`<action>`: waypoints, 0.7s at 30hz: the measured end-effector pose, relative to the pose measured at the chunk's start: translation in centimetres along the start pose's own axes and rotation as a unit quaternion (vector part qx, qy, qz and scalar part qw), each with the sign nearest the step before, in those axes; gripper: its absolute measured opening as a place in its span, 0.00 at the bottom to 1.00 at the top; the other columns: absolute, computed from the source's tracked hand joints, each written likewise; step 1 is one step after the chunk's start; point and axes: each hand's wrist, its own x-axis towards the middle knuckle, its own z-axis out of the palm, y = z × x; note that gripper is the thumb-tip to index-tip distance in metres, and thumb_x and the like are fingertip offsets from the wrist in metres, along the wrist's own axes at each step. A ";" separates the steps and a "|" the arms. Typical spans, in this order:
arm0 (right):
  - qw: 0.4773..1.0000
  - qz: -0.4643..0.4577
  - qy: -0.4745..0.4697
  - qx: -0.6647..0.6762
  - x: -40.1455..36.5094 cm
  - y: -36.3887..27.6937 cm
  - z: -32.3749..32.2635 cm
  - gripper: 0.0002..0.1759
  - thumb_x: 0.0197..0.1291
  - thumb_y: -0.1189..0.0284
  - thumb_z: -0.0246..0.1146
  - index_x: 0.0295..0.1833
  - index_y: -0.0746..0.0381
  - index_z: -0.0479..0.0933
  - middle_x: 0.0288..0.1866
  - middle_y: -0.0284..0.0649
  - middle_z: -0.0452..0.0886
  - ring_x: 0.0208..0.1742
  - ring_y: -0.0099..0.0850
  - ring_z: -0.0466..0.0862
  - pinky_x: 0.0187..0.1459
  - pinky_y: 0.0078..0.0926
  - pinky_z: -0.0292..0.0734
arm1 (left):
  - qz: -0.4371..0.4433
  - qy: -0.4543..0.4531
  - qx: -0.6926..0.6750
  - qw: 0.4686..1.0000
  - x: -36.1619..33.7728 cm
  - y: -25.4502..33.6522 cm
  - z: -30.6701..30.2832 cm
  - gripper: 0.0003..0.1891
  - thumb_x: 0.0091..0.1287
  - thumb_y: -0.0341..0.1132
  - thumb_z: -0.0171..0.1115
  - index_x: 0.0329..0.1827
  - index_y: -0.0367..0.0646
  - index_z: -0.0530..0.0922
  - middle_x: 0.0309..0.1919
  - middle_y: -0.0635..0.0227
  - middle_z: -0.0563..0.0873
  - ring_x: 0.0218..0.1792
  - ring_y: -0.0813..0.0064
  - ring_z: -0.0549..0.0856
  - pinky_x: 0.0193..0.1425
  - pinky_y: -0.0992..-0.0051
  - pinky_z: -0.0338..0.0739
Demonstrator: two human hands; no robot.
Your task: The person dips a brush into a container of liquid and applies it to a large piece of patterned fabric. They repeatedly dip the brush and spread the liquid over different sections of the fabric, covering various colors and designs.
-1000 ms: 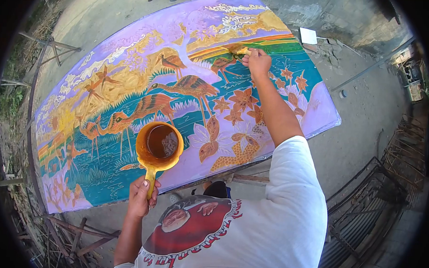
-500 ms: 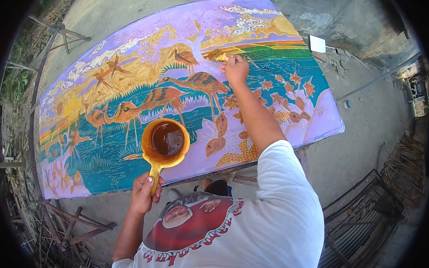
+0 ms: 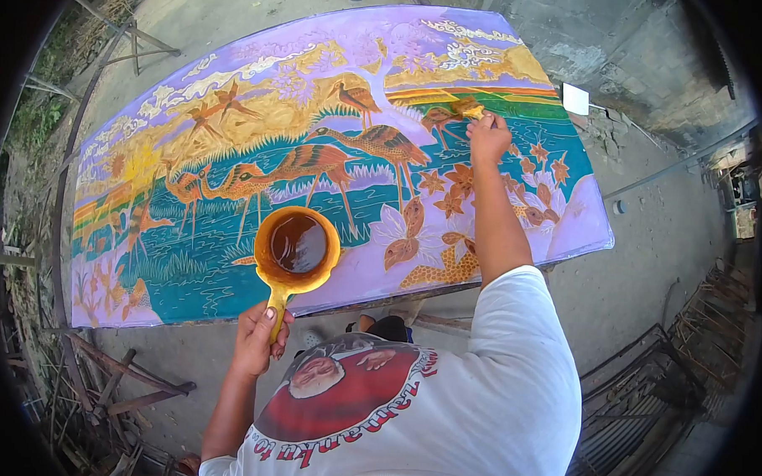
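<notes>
Nearest the camera, the person's white shirt (image 3: 493,393) with a red print is filling the bottom of the view. The left hand (image 3: 258,339) is hanging just short of the cloth's near edge, its fingers wrapping tightly around the handle of a yellow dipper (image 3: 297,250). The dipper's bowl is sitting level over the near edge of the cloth (image 3: 195,282), above the teal water part, and is carrying dark brown liquid (image 3: 298,243).

The cloth is lying stretched flat, painted with long-legged birds, orange flowers and a purple sky. The right arm is reaching across it towards the far right corner. There the right hand (image 3: 488,139) is resting on the cloth among the orange flowers, its fingers pinching a small yellow tool (image 3: 473,112) whose tip is touching the paint; whether it is a brush or a sponge cannot be told.

Beyond the far right corner a white card (image 3: 575,99) is lying on the bare ground (image 3: 631,272). Wooden poles (image 3: 132,389) are lying on the ground below the cloth's near left corner.
</notes>
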 end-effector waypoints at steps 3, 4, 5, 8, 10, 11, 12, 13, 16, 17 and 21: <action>0.993 0.061 0.036 0.090 -0.7 -4.0 -4.1 0.14 0.76 0.68 0.59 0.52 0.70 0.80 0.36 0.44 0.86 0.29 0.28 0.87 0.29 0.25 0.86 | -0.014 0.010 -0.011 1.000 -0.9 -0.3 -1.0 0.25 0.80 0.54 0.53 0.44 0.36 0.79 0.18 0.70 0.75 0.12 0.84 0.68 0.16 0.82 0.64; 0.989 0.073 0.006 0.125 -1.7 -5.6 -5.3 0.15 0.76 0.68 0.60 0.54 0.70 0.80 0.37 0.44 0.86 0.30 0.29 0.87 0.31 0.26 0.87 | -0.017 0.002 -0.002 1.000 -1.1 -0.2 -1.3 0.25 0.80 0.54 0.53 0.43 0.36 0.80 0.18 0.70 0.75 0.12 0.85 0.68 0.16 0.82 0.64; 0.983 0.086 -0.025 0.161 -3.0 -7.2 -6.6 0.16 0.76 0.67 0.61 0.55 0.70 0.80 0.38 0.45 0.86 0.31 0.29 0.87 0.33 0.27 0.88 | -0.020 -0.003 0.006 1.000 -1.3 -0.1 -1.6 0.25 0.80 0.54 0.53 0.43 0.37 0.80 0.18 0.71 0.75 0.12 0.85 0.69 0.16 0.82 0.64; 0.956 0.090 -0.152 0.235 -7.9 -10.2 -8.4 0.21 0.76 0.63 0.61 0.59 0.72 0.79 0.37 0.45 0.86 0.32 0.28 0.86 0.36 0.30 0.88 | -0.009 -0.009 0.037 0.999 -1.9 -0.4 -2.4 0.25 0.79 0.55 0.53 0.43 0.37 0.79 0.18 0.71 0.75 0.12 0.85 0.68 0.15 0.82 0.64; 0.939 0.105 -0.203 0.256 -12.3 -13.4 -8.1 0.22 0.76 0.62 0.60 0.60 0.72 0.78 0.37 0.45 0.86 0.32 0.28 0.86 0.37 0.31 0.88 | -0.008 -0.018 0.042 0.999 -2.2 0.0 -2.8 0.25 0.79 0.55 0.54 0.43 0.37 0.80 0.18 0.71 0.75 0.13 0.86 0.69 0.16 0.81 0.64; 0.921 0.099 -0.273 0.259 -14.9 -15.2 -8.1 0.23 0.76 0.61 0.61 0.60 0.73 0.79 0.37 0.45 0.86 0.33 0.28 0.85 0.37 0.30 0.88 | -0.004 -0.031 0.037 0.999 -2.5 -0.1 -3.1 0.25 0.79 0.55 0.54 0.43 0.37 0.80 0.18 0.72 0.75 0.13 0.86 0.69 0.17 0.81 0.64; 0.899 0.087 -0.340 0.262 -17.1 -17.0 -7.9 0.24 0.76 0.61 0.61 0.60 0.73 0.79 0.37 0.45 0.86 0.33 0.27 0.85 0.38 0.30 0.88 | -0.004 -0.018 0.034 0.999 -2.6 -0.1 -3.3 0.25 0.79 0.55 0.54 0.43 0.37 0.80 0.18 0.72 0.75 0.13 0.86 0.69 0.17 0.81 0.64; 0.894 0.091 -0.349 0.266 -19.2 -18.5 -7.7 0.24 0.76 0.61 0.61 0.60 0.73 0.79 0.37 0.45 0.86 0.33 0.27 0.85 0.38 0.30 0.88 | -0.004 -0.031 0.036 0.999 -2.6 -0.1 -3.6 0.24 0.79 0.54 0.55 0.41 0.38 0.80 0.18 0.73 0.75 0.13 0.86 0.69 0.16 0.81 0.64; 0.858 -0.064 -0.507 0.057 -25.4 -22.6 -6.3 0.20 0.75 0.63 0.62 0.55 0.72 0.83 0.39 0.44 0.86 0.36 0.26 0.86 0.37 0.25 0.85 | -0.002 -0.041 0.044 0.998 -3.2 0.1 -4.2 0.24 0.79 0.54 0.55 0.40 0.39 0.79 0.17 0.74 0.75 0.13 0.86 0.69 0.16 0.80 0.63; 0.855 -0.065 -0.511 0.061 -27.4 -24.1 -5.6 0.20 0.75 0.63 0.62 0.55 0.72 0.83 0.39 0.44 0.86 0.36 0.26 0.86 0.37 0.25 0.85 | -0.001 -0.052 0.050 0.997 -3.5 0.2 -4.4 0.24 0.79 0.54 0.55 0.39 0.38 0.79 0.17 0.74 0.75 0.13 0.86 0.69 0.15 0.79 0.63; 0.788 -0.117 -0.590 -0.132 -34.3 -27.5 -3.2 0.10 0.70 0.73 0.66 0.52 0.66 0.85 0.40 0.42 0.88 0.40 0.29 0.88 0.41 0.25 0.84 | -0.002 -0.060 0.084 0.995 -4.8 1.1 -5.3 0.25 0.79 0.56 0.55 0.40 0.39 0.80 0.18 0.73 0.75 0.13 0.85 0.70 0.16 0.80 0.63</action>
